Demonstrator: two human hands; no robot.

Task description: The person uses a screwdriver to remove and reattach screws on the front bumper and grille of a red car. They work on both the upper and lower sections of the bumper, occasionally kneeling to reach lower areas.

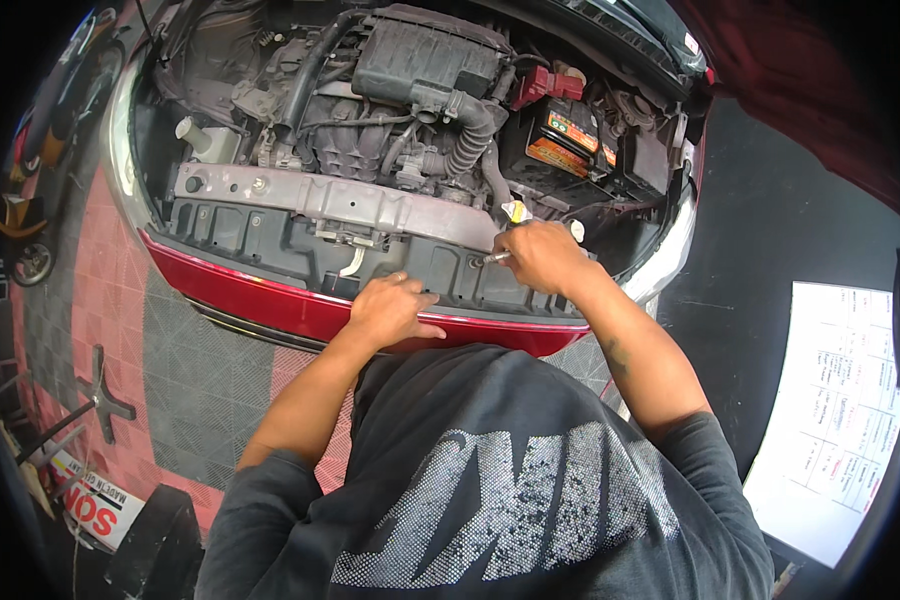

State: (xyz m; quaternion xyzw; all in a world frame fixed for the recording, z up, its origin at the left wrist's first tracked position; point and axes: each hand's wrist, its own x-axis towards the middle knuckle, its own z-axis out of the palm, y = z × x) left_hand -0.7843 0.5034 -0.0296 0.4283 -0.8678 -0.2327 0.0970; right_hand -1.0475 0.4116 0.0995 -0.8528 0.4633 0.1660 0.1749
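Curled tightly around a slim metal tool (497, 257), the right hand (547, 258) has its fingers together on the near end; the exposed end sticks out toward nine o'clock, over a black panel (440, 268), though I cannot tell whether its tip touches a fastener. At eight o'clock from that grip, the left hand (388, 308) lies palm down, thumb and fingers apart, across the panel's edge and the red bumper (270, 312). Just beyond the right hand, a yellow-topped cap (515, 212) sits at eleven o'clock. Farther off, the battery (560, 145) stands at twelve and a big black plastic box (425, 60) at eleven.
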